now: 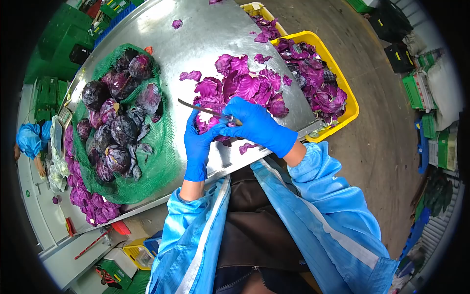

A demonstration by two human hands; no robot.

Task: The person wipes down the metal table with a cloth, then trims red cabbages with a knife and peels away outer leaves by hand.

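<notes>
My right hand (257, 122), in a blue glove, is closed round the handle of a knife (203, 109), whose dark curved blade points left. My left hand (198, 147), also gloved in blue, is beside the knife with its fingers partly curled against purple cabbage; how much it holds is hidden. Loose purple cabbage leaves (247, 85) lie in a heap on the metal table (183, 59) just beyond both hands. To the left, whole red cabbages (125, 130) rest on a green mesh net (159, 171).
A yellow crate (350, 90) full of purple leaves stands at the table's right edge, with another yellow crate (254, 7) behind it. More purple cabbages (93, 206) line the table's left side. Another person's blue sleeve (30, 140) shows at far left.
</notes>
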